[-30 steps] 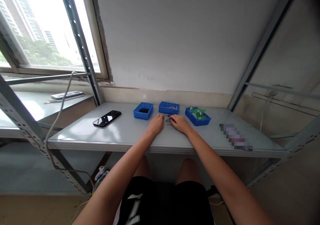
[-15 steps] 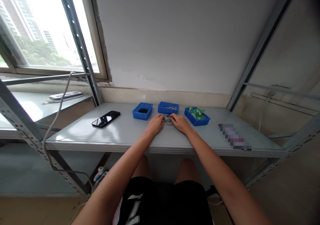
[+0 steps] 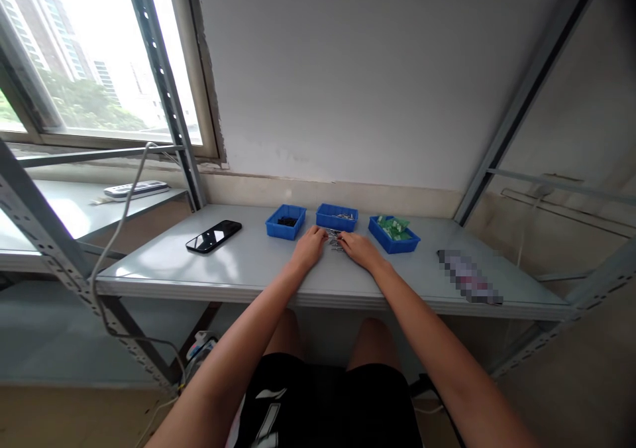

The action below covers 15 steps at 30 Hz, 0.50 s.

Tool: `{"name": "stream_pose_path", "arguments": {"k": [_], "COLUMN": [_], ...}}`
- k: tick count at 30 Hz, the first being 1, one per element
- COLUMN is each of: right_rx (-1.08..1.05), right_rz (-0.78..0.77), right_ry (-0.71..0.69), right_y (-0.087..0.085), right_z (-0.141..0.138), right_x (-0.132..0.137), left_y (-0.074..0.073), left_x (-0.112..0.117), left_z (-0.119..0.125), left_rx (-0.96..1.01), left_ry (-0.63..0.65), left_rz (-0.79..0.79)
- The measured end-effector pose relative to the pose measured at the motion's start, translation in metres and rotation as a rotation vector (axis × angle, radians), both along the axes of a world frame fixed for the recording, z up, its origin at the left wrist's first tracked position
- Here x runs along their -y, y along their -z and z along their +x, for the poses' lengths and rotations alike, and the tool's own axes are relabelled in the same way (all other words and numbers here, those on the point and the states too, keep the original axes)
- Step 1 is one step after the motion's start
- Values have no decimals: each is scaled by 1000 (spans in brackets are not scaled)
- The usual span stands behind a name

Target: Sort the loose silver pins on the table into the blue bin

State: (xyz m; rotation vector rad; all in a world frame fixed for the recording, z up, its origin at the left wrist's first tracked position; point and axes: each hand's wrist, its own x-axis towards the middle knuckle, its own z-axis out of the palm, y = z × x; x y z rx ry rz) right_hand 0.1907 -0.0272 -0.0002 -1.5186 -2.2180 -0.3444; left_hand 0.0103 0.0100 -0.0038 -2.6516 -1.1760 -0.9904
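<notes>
Touching down on a small heap of silvery metal parts (image 3: 334, 238), fingertips of both hands meet at it from either side. Left hand (image 3: 309, 246): fingers (image 3: 318, 233) bent, tips at the heap's left edge. Right hand (image 3: 358, 248): fingers (image 3: 346, 239) bent, tips at the heap's right edge. Too small to tell if either hand is pinching a part or just resting on the heap. Both palms face down, low over the surface, wrists near the front edge.

The heap lies on the grey metal table top (image 3: 248, 266), just in front of the middle blue plastic bin (image 3: 336, 217), which holds more silvery parts. Left blue plastic bin (image 3: 285, 223) holds small black parts. Right blue plastic bin (image 3: 394, 234) holds green circuit boards. The three bins sit in a row near the back wall, with narrow gaps between them.

Black smartphone (image 3: 213, 236) lies flat, screen up, well left of the bins. A blurred-out flat item (image 3: 470, 276) lies on the table's right side, well apart from the hands. White power strip (image 3: 136, 188) rests on the neighbouring grey shelf by the window, and a grey cable (image 3: 119, 226) hangs down past the perforated upright.
</notes>
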Motion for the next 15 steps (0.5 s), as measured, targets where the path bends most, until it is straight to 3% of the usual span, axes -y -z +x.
{"name": "stream_pose_path", "arguments": {"k": [8,15], "right_rx": [71,49], "right_rz": [-59,-34], "right_ry": [12,26], "right_y": [-3,-5], "right_z": [-2,-1], "right_x": [4,4], "left_y": [-8,-5], "left_x": [10,7], "left_z": [3,3], "left_rx": [13,33], "left_ry": [97,69], "left_rz": [24,27]}}
